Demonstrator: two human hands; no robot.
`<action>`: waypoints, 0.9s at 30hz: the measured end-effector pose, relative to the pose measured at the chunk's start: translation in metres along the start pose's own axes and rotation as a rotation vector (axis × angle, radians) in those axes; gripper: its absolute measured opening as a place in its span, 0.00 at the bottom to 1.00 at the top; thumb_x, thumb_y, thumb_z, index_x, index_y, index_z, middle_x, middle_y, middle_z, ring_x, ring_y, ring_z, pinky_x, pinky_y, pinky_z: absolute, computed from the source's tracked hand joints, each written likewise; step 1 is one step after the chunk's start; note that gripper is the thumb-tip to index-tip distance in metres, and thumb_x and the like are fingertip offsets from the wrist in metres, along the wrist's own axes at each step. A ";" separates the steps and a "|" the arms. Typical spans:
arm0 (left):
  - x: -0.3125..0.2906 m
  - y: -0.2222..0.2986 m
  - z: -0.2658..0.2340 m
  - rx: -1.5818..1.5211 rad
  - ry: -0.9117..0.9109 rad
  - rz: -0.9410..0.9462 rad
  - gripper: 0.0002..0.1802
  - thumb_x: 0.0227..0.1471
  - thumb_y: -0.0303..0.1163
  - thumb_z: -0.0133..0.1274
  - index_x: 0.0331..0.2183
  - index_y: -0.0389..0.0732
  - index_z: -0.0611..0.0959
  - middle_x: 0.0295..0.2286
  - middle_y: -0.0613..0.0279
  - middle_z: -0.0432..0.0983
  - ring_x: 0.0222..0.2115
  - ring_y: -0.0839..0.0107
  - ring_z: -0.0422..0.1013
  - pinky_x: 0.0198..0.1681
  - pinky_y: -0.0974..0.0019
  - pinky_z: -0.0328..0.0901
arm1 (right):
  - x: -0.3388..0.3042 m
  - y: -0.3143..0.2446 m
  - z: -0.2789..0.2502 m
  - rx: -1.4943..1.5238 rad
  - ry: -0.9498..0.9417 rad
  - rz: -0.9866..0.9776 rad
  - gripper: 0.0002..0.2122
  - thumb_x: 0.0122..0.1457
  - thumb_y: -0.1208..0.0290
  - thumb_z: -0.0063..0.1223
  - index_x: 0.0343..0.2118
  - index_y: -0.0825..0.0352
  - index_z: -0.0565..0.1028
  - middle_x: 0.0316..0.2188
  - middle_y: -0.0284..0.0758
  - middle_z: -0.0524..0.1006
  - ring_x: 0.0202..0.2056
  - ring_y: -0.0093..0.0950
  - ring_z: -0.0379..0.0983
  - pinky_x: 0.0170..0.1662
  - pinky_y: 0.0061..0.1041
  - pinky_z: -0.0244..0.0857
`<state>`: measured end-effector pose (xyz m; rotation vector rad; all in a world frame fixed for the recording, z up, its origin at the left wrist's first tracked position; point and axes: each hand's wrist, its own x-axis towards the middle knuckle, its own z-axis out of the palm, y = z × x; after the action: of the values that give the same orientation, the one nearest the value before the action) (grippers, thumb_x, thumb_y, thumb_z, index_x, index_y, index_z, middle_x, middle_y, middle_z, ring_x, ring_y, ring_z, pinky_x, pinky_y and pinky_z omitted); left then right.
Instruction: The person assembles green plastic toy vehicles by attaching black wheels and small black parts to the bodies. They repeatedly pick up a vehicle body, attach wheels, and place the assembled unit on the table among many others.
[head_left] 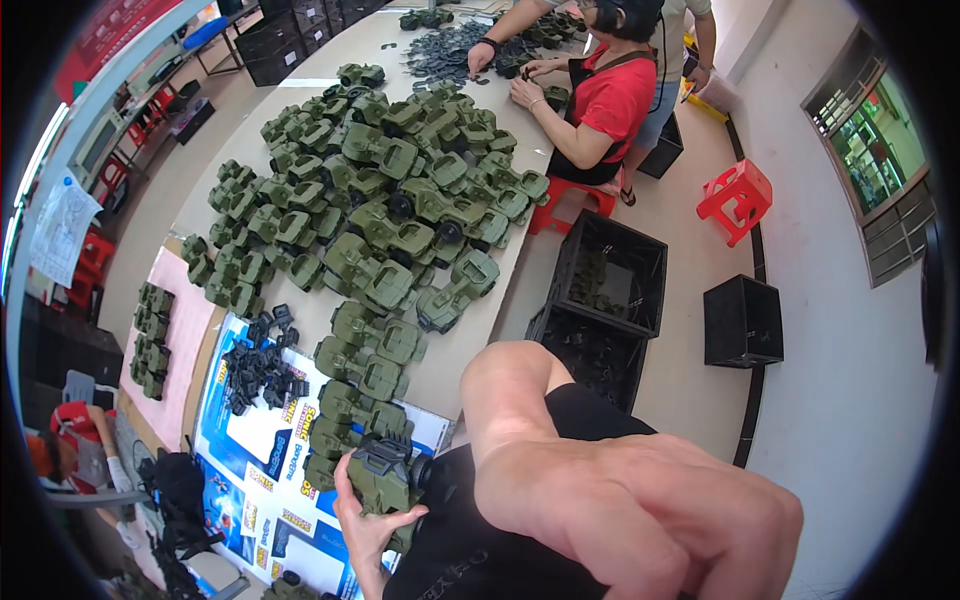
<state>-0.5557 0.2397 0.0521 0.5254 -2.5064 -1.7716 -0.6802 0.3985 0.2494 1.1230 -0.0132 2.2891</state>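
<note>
My left hand (366,520) grips a green toy truck (388,492) at the table's near edge, thumb on its near side. A dark grey part (384,455) sits on top of this truck, and a black wheel shows at its side. Beyond it, a row of green toy truck bodies (362,350) leads up to a large heap of the same bodies (400,190). My right hand (650,510) is raised close to the camera, well apart from the table. Its fingers are curled, and their tips and anything in them are hidden.
Small black parts (262,365) lie on a printed sheet (235,440) at the left. At the far end, a person in red (615,100) and another person work near loose grey parts (450,55). Black crates (610,270) and a red stool (737,200) stand right of the table.
</note>
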 end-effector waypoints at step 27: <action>0.039 0.023 0.037 0.096 0.040 -0.044 0.62 0.09 0.35 0.77 0.52 0.40 0.63 0.39 0.54 0.75 0.39 0.63 0.72 0.45 0.63 0.66 | 0.025 0.005 -0.083 0.114 -0.309 0.132 0.08 0.44 0.89 0.52 0.24 0.67 0.73 0.32 0.32 0.70 0.31 0.23 0.68 0.29 0.25 0.69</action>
<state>-0.6066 0.2692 0.0532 0.6192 -2.5816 -1.6439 -0.7540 0.4275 0.2153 1.5680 -0.0798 2.2290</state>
